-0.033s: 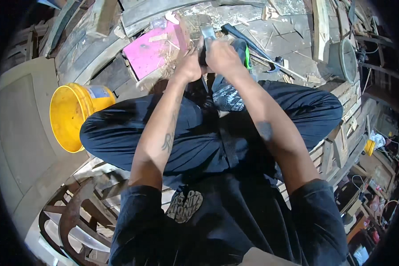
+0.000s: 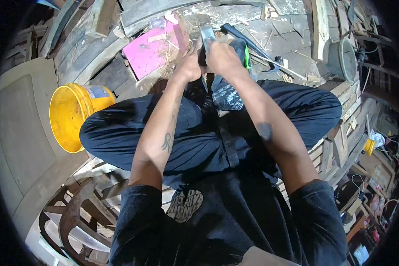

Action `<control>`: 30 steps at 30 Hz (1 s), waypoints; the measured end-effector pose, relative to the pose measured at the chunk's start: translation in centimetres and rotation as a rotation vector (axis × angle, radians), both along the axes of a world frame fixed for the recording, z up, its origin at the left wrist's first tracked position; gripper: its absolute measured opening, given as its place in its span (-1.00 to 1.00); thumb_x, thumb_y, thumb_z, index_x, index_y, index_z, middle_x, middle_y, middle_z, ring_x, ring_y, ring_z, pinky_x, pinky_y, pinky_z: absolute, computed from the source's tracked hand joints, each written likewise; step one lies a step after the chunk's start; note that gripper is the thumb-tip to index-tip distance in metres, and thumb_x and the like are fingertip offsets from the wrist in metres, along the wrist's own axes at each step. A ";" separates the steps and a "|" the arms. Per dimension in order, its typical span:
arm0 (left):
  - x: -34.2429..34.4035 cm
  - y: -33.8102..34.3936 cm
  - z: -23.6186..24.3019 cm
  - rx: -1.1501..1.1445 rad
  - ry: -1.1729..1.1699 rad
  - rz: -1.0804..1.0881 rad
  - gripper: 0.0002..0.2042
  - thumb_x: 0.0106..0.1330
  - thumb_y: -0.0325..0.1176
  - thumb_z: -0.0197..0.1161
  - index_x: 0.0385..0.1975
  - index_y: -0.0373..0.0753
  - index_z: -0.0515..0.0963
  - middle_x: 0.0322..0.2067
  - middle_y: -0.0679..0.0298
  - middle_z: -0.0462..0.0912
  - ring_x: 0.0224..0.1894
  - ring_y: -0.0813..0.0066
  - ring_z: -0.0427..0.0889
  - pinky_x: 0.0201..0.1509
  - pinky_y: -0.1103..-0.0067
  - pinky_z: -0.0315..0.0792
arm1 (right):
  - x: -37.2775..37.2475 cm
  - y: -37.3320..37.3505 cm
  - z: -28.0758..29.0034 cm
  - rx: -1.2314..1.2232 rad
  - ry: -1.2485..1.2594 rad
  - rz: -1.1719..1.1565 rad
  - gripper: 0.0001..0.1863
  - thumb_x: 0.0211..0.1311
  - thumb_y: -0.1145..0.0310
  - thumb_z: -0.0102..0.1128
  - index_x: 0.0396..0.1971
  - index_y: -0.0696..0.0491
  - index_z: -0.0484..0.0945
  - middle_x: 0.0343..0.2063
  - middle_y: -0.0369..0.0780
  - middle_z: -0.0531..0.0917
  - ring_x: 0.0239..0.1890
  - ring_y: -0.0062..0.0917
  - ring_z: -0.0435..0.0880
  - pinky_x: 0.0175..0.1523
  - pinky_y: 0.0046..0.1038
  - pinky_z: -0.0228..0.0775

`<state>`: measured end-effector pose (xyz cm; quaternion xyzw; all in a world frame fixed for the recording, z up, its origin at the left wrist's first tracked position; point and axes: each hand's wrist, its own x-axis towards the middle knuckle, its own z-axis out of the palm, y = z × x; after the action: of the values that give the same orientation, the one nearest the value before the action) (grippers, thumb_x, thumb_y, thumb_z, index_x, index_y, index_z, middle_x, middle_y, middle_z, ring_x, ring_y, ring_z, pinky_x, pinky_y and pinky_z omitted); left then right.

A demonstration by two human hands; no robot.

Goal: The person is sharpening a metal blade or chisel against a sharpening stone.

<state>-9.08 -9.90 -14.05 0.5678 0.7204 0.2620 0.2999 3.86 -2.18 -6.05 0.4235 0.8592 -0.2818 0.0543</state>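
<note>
Both arms reach forward past my crossed legs, and the hands meet close together at the top centre. My right hand (image 2: 221, 57) is closed around a flat grey piece (image 2: 206, 32) with a pale sheen, whose end sticks out beyond the fingers; its kind does not show. Beside it my left hand (image 2: 188, 66) is closed, its fingers mostly hidden, near a dark piece (image 2: 202, 57) between the hands. Just right of my right hand lies a dark-handled tool (image 2: 246, 41). A pink board (image 2: 142, 57) strewn with wood shavings lies left of my left hand.
A yellow bucket (image 2: 66, 119) lies on its side by my left knee. Against the right side leans a grey bucket (image 2: 342, 60). Wooden planks (image 2: 321, 31) and offcuts surround the work area. A wooden panel (image 2: 26, 119) stands far left, with curved dark pieces (image 2: 73, 213) below it.
</note>
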 end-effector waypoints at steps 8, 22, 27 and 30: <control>-0.1 0.4 0.3 -0.260 0.059 -0.016 0.18 0.05 0.12 0.49 0.52 -0.37 -0.09 0.45 -0.13 0.18 0.53 -0.01 0.09 0.61 0.34 -0.07 | -0.3 0.0 -0.4 -0.042 -0.012 -0.052 -0.70 0.33 0.41 -0.01 -0.20 0.27 0.66 -0.32 0.21 0.68 -0.17 0.12 0.70 -0.01 0.00 0.56; -0.4 0.6 -0.9 -0.210 -0.103 -0.058 -0.04 0.05 -0.12 0.52 0.46 -0.33 0.18 0.41 -0.13 0.25 0.46 -0.05 0.17 0.53 0.31 0.14 | -0.6 -0.3 0.1 0.061 -0.047 -0.048 -0.73 0.26 0.44 0.04 -0.14 0.20 0.63 -0.23 0.16 0.71 -0.11 0.05 0.73 0.02 -0.05 0.58; 0.1 0.5 0.4 -0.148 -0.026 0.093 0.22 0.00 -0.17 0.59 0.58 0.02 -0.23 0.50 -0.13 0.03 0.52 -0.16 0.06 0.54 0.24 0.12 | -0.5 -0.4 0.0 -0.062 -0.197 -0.026 -0.65 0.24 0.39 0.15 0.01 0.18 0.57 -0.19 0.18 0.70 -0.02 0.07 0.69 0.14 -0.06 0.53; 0.2 0.5 1.6 -0.198 0.096 0.065 0.24 0.00 -0.20 0.58 0.58 0.01 -0.28 0.49 -0.15 0.04 0.51 -0.17 0.07 0.54 0.22 0.11 | -0.4 -0.3 -0.3 0.009 -0.099 -0.026 -0.66 0.26 0.40 0.10 0.00 0.19 0.59 -0.16 0.16 0.70 -0.02 0.07 0.69 0.12 -0.09 0.55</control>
<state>-8.91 -9.35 -12.50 0.5235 0.7743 0.1719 0.3112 3.51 -2.45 -6.33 0.4481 0.8513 -0.2572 0.0910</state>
